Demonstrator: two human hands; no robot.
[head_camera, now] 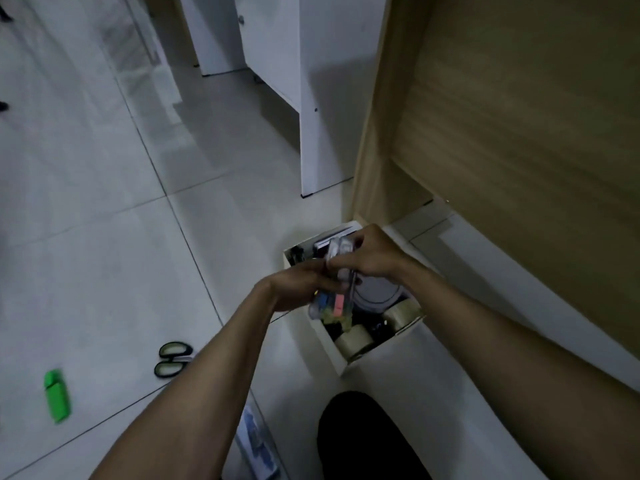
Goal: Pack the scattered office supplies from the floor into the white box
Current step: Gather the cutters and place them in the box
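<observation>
Both hands meet just right of the frame's centre, directly over the white box (341,363). Left hand (294,284) has its fingers curled round the lower part of a clear packet of coloured sticky tabs (334,301), and right hand (372,259) pinches the packet's upper end with fingers and thumb. The packet is held in the air above the box opening, not yet released; whether its bottom edge touches anything inside I cannot tell.

Its long axis runs from lower left to upper right in the frame, roughly along the box's own length. The end showing blue, pink and yellow strips points down toward the near part of the box, while the clear end points up and away toward the wooden cabinet (519,133).

As to progress, I judge the job well under way but unfinished. Already in the box sit two rolls of tape (356,342) at the near end, a round grey object (377,294) under the right hand, and some dark and white items at the far end that are too dim to name. Left on the floor (104,237) are a pair of green-handled scissors (173,360) and a green highlighter (57,396) at lower left, well apart from the box, plus a flat bluish-white item (258,441) at the bottom edge, partly hidden by the left forearm.
</observation>
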